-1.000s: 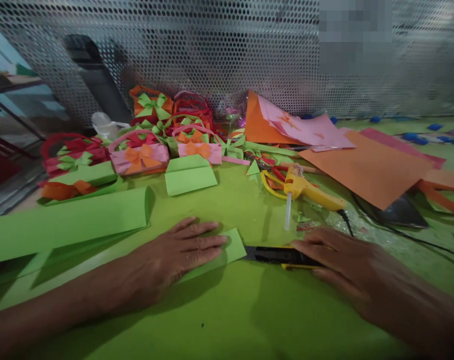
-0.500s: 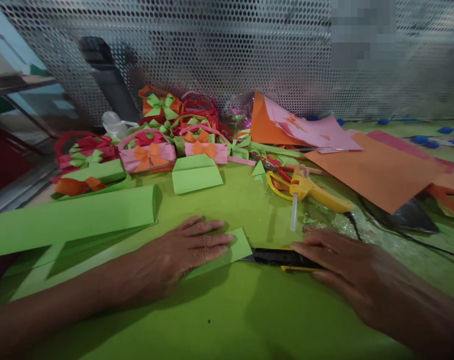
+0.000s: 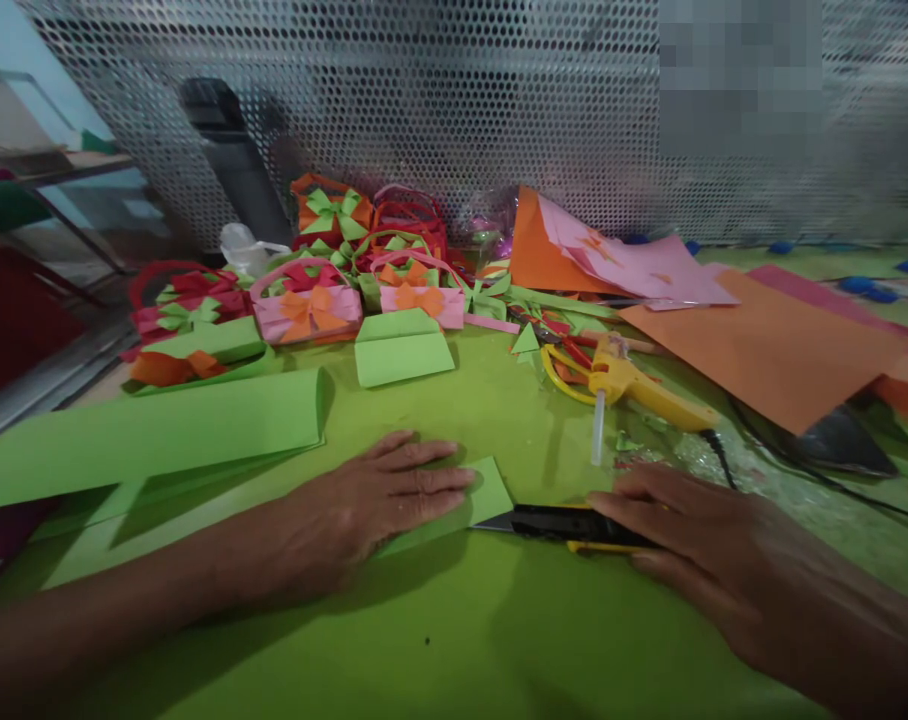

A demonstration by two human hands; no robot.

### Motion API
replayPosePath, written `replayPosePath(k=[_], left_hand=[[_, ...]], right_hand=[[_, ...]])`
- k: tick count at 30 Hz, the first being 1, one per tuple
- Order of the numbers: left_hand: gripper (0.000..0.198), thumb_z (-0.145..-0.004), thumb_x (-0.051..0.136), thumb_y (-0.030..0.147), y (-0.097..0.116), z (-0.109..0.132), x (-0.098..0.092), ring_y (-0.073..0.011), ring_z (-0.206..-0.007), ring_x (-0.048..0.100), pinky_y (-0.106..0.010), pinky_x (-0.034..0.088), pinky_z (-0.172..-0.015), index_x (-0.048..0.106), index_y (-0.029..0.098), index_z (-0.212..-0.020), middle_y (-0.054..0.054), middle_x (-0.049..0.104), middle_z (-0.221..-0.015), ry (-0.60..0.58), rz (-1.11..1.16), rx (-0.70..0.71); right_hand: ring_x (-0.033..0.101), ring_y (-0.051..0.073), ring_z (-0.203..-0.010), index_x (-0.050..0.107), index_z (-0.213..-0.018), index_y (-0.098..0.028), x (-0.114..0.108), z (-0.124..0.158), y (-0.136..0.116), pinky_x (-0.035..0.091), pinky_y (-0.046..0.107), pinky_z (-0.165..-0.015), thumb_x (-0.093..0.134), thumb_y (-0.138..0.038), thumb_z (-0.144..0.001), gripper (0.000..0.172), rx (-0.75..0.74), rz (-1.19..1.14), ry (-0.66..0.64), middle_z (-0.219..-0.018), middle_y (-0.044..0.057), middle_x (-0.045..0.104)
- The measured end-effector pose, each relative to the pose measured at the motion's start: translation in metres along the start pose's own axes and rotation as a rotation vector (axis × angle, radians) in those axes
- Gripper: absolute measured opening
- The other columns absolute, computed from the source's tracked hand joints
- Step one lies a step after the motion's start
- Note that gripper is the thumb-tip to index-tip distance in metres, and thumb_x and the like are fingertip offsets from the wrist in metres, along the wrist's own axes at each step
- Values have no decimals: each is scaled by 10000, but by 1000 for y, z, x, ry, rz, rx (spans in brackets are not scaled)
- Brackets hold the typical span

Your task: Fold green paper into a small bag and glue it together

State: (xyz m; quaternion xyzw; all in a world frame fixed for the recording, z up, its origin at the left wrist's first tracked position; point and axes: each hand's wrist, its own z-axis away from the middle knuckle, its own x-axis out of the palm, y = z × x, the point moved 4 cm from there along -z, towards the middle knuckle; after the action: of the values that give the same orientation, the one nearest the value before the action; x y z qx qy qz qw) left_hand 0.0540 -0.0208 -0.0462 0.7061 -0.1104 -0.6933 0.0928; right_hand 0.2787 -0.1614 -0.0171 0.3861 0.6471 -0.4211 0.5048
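My left hand (image 3: 394, 495) lies flat with its fingers stretched out, pressing a light green paper piece (image 3: 493, 487) onto the table. Most of that piece is hidden under my palm and fingers. In my right hand (image 3: 694, 545) is a black and yellow utility knife (image 3: 551, 521), its handle partly covered by my fingers. The blade points left and meets the lower right edge of the paper. Whether the tip is under the paper or in a fold, I cannot tell.
Behind my hands stand several small paper bags with bows (image 3: 311, 312) and a folded green box piece (image 3: 404, 348). A rolled green sheet (image 3: 154, 430) lies left. At right are a yellow glue gun (image 3: 641, 390), its cord, and orange paper (image 3: 769, 340). Perforated metal (image 3: 424, 90) closes the back.
The knife blade has moved a little further left along the paper's edge. My left hand stays flat on the paper. The whole view has shifted slightly.
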Motion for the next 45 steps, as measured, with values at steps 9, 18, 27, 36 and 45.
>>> replayPosePath(k=[9, 18, 27, 36, 45], left_hand=[[564, -880, 369, 121, 1, 1, -2, -173, -1363, 128, -387, 71, -1107, 193, 257, -1399, 17, 288, -1453, 35, -18, 27], [637, -817, 363, 39, 11, -8, 9, -198, -1353, 172, -487, 93, -1092, 198, 238, -1400, -18, 322, -1440, 143, -60, -130], [669, -779, 351, 17, 24, -24, 17, -245, -1356, 151, -579, 145, -1057, 199, 222, -1397, -52, 311, -1445, 218, -48, -316], [681, -784, 389, 48, 16, -1, 0, -219, -1362, 129, -453, 122, -1104, 171, 208, -1409, -27, 260, -1466, 34, -109, -86], [755, -759, 389, 66, 16, 5, 5, -228, -1366, 98, -463, 63, -1108, 50, 157, -1427, -58, 199, -1482, 25, -108, -77]], right_hand=[[584, 235, -964, 525, -1177, -228, 2, -6, -8, 523, 340, -670, 421, -121, -823, 384, -11, -26, -9, -1066, 82, 622], [608, 235, -899, 528, -1167, -221, 3, -2, 8, 533, 362, -675, 397, -126, -832, 371, 86, -15, -18, -1056, 98, 608], [613, 230, -920, 532, -1183, -258, -7, -1, 17, 523, 343, -707, 407, -133, -857, 371, 130, -87, 6, -1054, 98, 617], [612, 228, -913, 533, -1159, -259, -4, -3, 20, 519, 353, -708, 404, -130, -858, 352, 136, -114, -20, -1051, 86, 614], [595, 222, -950, 510, -1201, -236, -4, -1, 18, 489, 354, -762, 379, -111, -869, 379, 162, -125, -73, -1062, 99, 599]])
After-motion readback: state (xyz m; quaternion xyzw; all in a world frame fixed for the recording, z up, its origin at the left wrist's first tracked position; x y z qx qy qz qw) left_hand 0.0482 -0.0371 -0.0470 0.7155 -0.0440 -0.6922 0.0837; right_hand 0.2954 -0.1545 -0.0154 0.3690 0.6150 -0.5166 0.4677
